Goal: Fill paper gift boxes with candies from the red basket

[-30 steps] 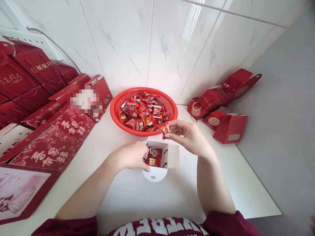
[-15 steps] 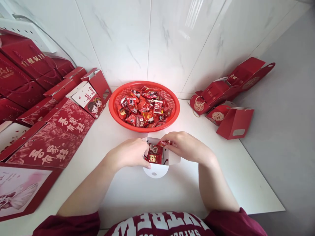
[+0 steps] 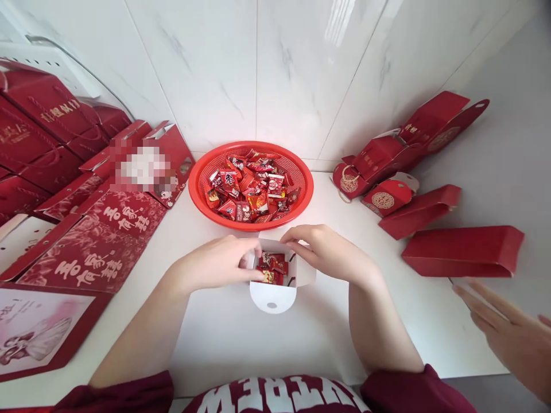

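A small open box point(image 3: 272, 298), white inside, sits in front of me with its flaps folded outward. Several red-wrapped candies point(image 3: 279, 267) lie in it. My left hand point(image 3: 219, 258) grips the box's left wall, the thumb reaching over the rim above the candies. At the right back of the box is my right hand point(image 3: 329, 249), fingers stretched and slightly apart near the rim, with no candy visible in them. Just behind the box stands a red plastic basket point(image 3: 198, 201) holding many wrapped candies point(image 3: 258, 192).
Red gift bags and boxes point(image 3: 94, 235) are stacked along the left. Red boxes point(image 3: 374, 160) stand at the back right, with another red box point(image 3: 460, 252) lying nearer. Another person's hand point(image 3: 508, 332) is at the right edge. A tiled wall point(image 3: 297, 74) rises behind.
My right hand has let go of a wrapped candy, which now lies in the box. Another person's hand has come in at right, and a red box there is newly lying near it.
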`<state>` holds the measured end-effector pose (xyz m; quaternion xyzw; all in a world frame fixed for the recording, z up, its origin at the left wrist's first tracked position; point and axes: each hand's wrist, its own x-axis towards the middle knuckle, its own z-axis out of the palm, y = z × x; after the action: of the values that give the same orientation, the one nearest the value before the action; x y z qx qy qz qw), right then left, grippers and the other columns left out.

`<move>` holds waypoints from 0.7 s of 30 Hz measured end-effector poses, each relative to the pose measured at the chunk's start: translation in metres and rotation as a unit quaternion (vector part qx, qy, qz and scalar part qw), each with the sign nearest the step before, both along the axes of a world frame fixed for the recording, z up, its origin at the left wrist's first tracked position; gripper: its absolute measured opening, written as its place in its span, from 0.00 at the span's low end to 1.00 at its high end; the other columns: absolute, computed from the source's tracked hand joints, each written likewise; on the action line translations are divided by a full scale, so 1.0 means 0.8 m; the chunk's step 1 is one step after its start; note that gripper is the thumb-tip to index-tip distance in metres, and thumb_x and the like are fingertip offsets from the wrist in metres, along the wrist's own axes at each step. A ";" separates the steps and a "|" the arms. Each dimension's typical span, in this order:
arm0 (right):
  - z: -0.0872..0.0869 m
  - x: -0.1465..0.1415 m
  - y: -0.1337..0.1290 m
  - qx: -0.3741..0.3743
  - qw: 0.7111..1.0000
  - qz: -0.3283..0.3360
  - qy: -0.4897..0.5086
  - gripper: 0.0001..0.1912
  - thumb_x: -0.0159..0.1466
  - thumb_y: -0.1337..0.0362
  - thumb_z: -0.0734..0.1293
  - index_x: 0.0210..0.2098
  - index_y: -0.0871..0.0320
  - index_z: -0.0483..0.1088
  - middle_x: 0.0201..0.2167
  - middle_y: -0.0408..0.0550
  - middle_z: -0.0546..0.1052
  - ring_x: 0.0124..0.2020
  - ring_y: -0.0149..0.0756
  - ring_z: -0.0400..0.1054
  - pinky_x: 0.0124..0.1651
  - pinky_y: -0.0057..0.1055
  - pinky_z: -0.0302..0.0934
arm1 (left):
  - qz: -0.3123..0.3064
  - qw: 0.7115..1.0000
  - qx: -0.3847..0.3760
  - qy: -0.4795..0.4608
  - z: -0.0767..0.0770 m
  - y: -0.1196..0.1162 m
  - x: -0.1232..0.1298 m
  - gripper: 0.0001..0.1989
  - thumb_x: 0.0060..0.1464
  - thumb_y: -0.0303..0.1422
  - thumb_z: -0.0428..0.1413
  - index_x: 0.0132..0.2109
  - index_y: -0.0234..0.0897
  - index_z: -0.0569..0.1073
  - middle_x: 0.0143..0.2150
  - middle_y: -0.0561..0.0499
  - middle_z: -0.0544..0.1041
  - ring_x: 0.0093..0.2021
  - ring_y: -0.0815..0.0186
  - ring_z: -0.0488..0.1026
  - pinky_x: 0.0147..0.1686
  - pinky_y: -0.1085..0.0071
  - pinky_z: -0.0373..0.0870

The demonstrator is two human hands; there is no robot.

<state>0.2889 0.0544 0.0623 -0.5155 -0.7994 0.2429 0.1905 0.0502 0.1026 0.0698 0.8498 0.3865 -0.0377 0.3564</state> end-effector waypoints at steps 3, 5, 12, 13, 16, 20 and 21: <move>-0.005 0.010 -0.009 0.050 0.996 -0.027 0.067 0.09 0.69 0.68 0.61 0.42 0.55 0.74 0.39 0.44 0.79 0.37 0.33 0.72 0.39 0.30 0.64 | 0.098 0.991 0.087 -0.018 -0.010 -0.004 -0.023 0.22 0.60 0.49 0.50 0.26 0.37 0.66 0.22 0.56 0.68 0.24 0.69 0.65 0.24 0.72 0.53; -0.019 0.017 -0.017 0.116 0.983 -0.076 0.118 0.09 0.69 0.66 0.61 0.43 0.55 0.73 0.40 0.46 0.78 0.38 0.34 0.72 0.41 0.31 0.65 | 0.164 0.981 0.102 0.003 -0.029 -0.008 -0.043 0.27 0.62 0.51 0.45 0.22 0.37 0.65 0.19 0.54 0.66 0.22 0.68 0.64 0.24 0.70 0.53; -0.124 0.026 -0.056 0.234 0.880 -0.314 0.270 0.09 0.71 0.59 0.60 0.41 0.54 0.71 0.39 0.49 0.74 0.41 0.39 0.70 0.42 0.37 0.65 | 0.168 0.967 0.048 -0.184 -0.119 -0.035 -0.074 0.18 0.66 0.34 0.42 0.58 0.40 0.67 0.50 0.49 0.76 0.47 0.62 0.74 0.47 0.68 0.70; -0.137 0.025 -0.061 0.221 0.879 -0.305 0.292 0.12 0.71 0.57 0.59 0.45 0.54 0.70 0.41 0.50 0.73 0.43 0.40 0.70 0.44 0.39 0.66 | 0.158 0.960 0.084 -0.216 -0.127 -0.040 -0.070 0.21 0.65 0.33 0.44 0.63 0.41 0.62 0.57 0.47 0.73 0.52 0.62 0.72 0.51 0.67 0.69; -0.157 0.022 -0.071 0.160 0.917 -0.196 0.307 0.29 0.70 0.45 0.55 0.64 0.53 0.57 0.57 0.57 0.69 0.58 0.48 0.65 0.57 0.50 0.61 | 0.106 0.940 0.180 -0.270 -0.137 -0.051 -0.051 0.32 0.61 0.33 0.51 0.70 0.43 0.51 0.69 0.43 0.58 0.66 0.54 0.60 0.62 0.59 0.62; -0.152 0.016 -0.074 0.090 0.968 -0.032 0.234 0.53 0.62 0.32 0.55 0.73 0.55 0.30 0.72 0.57 0.47 0.71 0.54 0.43 0.70 0.54 0.42 | 0.019 0.940 0.191 -0.281 -0.143 -0.057 -0.030 0.39 0.57 0.40 0.56 0.71 0.42 0.50 0.74 0.42 0.42 0.72 0.46 0.45 0.68 0.51 0.52; -0.150 0.014 -0.074 0.083 0.972 -0.015 0.218 0.57 0.60 0.31 0.56 0.72 0.55 0.26 0.73 0.57 0.43 0.72 0.54 0.40 0.70 0.54 0.40 | 0.011 0.941 0.181 -0.285 -0.145 -0.058 -0.027 0.39 0.57 0.43 0.56 0.70 0.42 0.52 0.74 0.41 0.40 0.72 0.44 0.44 0.68 0.50 0.52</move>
<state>0.3002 -0.0052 -0.0579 -0.4439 -0.7482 0.2793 0.4063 0.0285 0.0560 -0.0464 0.8711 0.2782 0.2802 0.2920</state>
